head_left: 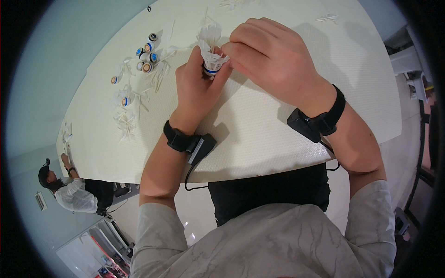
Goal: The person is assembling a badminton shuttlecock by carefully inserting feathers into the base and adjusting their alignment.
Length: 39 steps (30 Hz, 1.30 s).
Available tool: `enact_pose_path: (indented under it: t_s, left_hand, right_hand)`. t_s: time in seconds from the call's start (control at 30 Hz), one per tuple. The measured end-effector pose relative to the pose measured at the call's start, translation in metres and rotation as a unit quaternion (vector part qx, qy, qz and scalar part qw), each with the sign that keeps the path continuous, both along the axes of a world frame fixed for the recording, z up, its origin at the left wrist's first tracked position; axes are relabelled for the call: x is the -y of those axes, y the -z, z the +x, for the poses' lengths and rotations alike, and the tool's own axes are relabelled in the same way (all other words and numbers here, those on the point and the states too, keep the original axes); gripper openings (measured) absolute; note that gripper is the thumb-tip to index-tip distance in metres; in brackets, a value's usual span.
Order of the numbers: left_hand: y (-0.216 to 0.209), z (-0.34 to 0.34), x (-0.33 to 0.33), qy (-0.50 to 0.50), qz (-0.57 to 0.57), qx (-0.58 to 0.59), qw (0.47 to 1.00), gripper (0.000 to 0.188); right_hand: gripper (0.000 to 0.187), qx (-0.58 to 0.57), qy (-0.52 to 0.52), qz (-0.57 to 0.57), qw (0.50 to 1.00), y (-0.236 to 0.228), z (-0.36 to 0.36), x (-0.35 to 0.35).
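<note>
A worn shuttlecock (pixel 211 59) with ragged white feathers and a blue band round its base is held over the far part of the table. My left hand (pixel 195 90) grips it low down, thumb and fingers wrapped round the base, feathers upward. From the right, my right hand (pixel 280 62) reaches across with fingers curled and pinched at the edge of the feathers. Its fingertips are partly hidden, so the exact feather between them does not show. Several shuttlecock bases (pixel 147 56) without full skirts lie clustered left of my left hand.
Loose white feathers (pixel 159 76) are strewn around the bases, and more feathers (pixel 328 18) lie at the far right. A single base (pixel 114 80) lies farther left. Beyond the white table's (pixel 259 134) left end, another person (pixel 74 192) works at it. Black cabled wristbands sit on both my wrists.
</note>
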<state>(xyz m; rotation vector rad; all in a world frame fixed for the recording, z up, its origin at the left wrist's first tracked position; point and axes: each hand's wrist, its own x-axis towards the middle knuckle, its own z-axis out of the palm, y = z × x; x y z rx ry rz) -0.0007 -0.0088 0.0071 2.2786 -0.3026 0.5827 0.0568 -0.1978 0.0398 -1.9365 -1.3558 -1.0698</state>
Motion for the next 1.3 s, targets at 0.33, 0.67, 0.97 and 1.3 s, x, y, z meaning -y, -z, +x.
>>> enact_pose_path:
  t_s: [0.33,0.67,0.97,1.3]
  left_hand:
    - [-0.001,-0.001,-0.001,0.010,-0.002,0.006,1.000,0.031]
    - [0.006,-0.004,-0.006,0.029,0.075,0.075,0.994,0.046]
    - [-0.011,0.000,-0.001,0.016,0.099,0.170,0.980,0.054]
    - [-0.016,0.003,-0.004,-0.039,0.095,0.322,0.941,0.056]
  right_hand:
    - [0.021,0.020,-0.011,0.004,1.000,-0.006,-0.003,0.001]
    - [0.037,0.003,-0.070,0.099,0.993,-0.006,-0.011,0.004]
    - [0.026,-0.271,-0.091,0.145,0.947,-0.015,-0.026,0.001]
    - [0.019,-0.521,-0.195,0.183,0.810,-0.009,-0.028,0.000]
